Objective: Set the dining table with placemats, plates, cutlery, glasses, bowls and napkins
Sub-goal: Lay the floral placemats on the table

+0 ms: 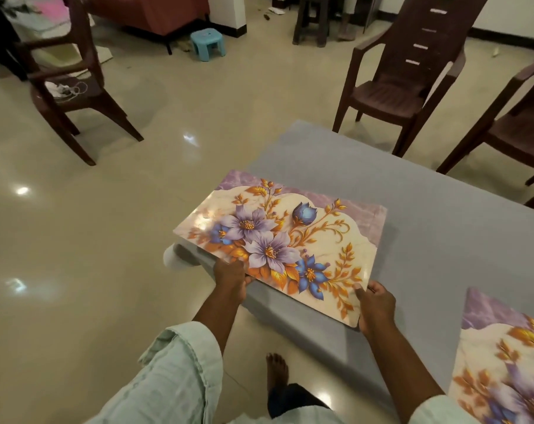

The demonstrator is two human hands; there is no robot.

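Observation:
A glossy floral placemat (pixel 290 240), cream with purple and blue flowers and orange leaves, sits over the near left corner of the grey table (pixel 427 215), its left end overhanging the table edge. My left hand (pixel 230 278) grips the mat's near left edge. My right hand (pixel 374 306) grips its near right corner. A second placemat (pixel 504 362) of the same pattern lies flat on the table at the lower right, partly cut off by the frame.
Two brown plastic chairs (pixel 406 78) (pixel 513 130) stand at the table's far side. Another brown chair (pixel 67 87) stands on the tiled floor at left. A small blue stool (pixel 207 41) is farther back. My bare foot (pixel 276 371) is beside the table.

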